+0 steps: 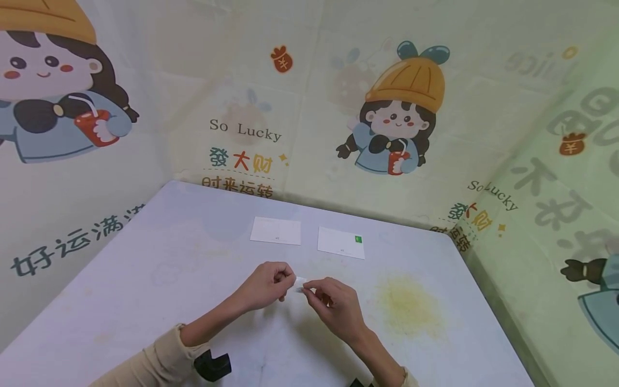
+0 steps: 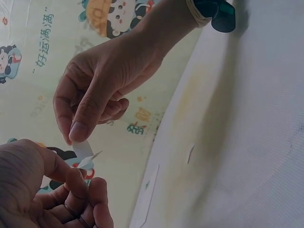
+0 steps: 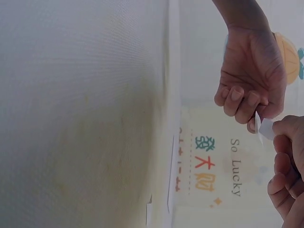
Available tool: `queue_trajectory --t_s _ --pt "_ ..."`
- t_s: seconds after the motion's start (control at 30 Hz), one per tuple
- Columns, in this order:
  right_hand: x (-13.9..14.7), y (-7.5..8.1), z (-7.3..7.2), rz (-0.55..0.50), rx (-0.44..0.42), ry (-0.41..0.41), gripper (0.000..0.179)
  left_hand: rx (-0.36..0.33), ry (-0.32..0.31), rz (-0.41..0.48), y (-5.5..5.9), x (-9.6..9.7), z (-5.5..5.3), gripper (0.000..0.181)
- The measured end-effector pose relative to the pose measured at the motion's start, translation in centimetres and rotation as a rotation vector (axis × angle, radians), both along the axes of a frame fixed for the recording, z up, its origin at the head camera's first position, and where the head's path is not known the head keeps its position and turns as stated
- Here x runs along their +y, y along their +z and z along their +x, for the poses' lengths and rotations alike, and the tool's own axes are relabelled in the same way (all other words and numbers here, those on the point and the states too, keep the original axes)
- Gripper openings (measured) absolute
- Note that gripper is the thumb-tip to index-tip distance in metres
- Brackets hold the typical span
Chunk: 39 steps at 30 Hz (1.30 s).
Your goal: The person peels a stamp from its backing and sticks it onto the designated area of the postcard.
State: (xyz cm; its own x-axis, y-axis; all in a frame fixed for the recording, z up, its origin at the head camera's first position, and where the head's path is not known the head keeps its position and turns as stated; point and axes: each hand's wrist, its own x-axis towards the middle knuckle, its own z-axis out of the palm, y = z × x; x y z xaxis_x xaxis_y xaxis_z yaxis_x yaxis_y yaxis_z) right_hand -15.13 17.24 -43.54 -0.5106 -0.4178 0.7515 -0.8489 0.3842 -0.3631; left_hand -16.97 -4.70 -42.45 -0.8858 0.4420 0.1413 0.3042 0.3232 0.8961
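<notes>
Both hands meet in front of me over the white table. A small white paper piece (image 1: 300, 282) spans the gap between them. Thumb and finger of my left hand (image 1: 267, 283) pinch one side of it. The right hand (image 1: 338, 306) pinches the other side, its remaining fingers curled in. In the left wrist view the piece (image 2: 84, 151) has two parts standing apart at an angle, one thin and pointed; I cannot tell whether they are joined. The right wrist view shows the same white piece (image 3: 266, 128) between both hands' fingertips.
Beyond the hands lie two white cards on the table (image 1: 193, 290): a plain one (image 1: 275, 230) at left and one (image 1: 338, 244) with a green stamp (image 1: 358, 239) at right. A small white scrap (image 3: 149, 213) lies nearer. Printed cloth (image 1: 309, 107) hangs around the table.
</notes>
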Motion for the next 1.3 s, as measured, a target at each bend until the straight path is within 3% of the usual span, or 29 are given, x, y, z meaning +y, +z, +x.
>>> queue_trajectory --t_s 0.77,1.3 --pt "0.4 -0.4 0.2 0.020 -0.030 -0.031 0.027 -0.005 0.074 -0.028 0.5 -1.3 -0.4 0.016" --pt "0.9 -1.0 0.0 0.065 -0.061 -0.084 0.024 -0.011 0.088 -0.013 0.7 -1.6 -0.6 0.016"
